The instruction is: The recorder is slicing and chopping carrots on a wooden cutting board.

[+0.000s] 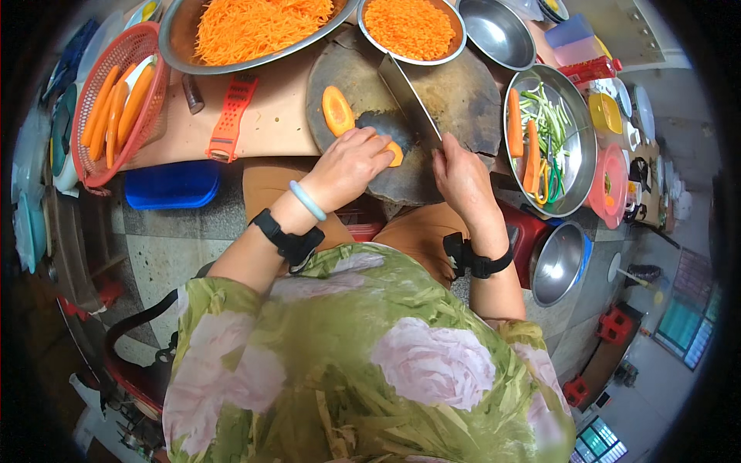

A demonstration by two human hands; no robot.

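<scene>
My left hand (pixel 352 165) rests on a carrot piece (pixel 395 154) at the near part of a round wooden chopping board (pixel 463 98), its fingers curled over it. Just beyond those fingers lies a carrot slice (pixel 337 110) with its cut face up. My right hand (pixel 460 173) grips a cleaver (pixel 410 101) by the handle, the blade slanting away to the upper left over the board. The blade is apart from the carrot under my left hand. Part of that carrot is hidden by the fingers.
Behind the board stand a metal basin of shredded carrot (pixel 278 62) and a metal bowl of chopped carrot (pixel 461 43). A red basket of carrots (pixel 159 87) and a red grater (pixel 234 113) are at left. At right, a metal pan (pixel 587 173) holds carrots, green strips and scissors (pixel 554 182).
</scene>
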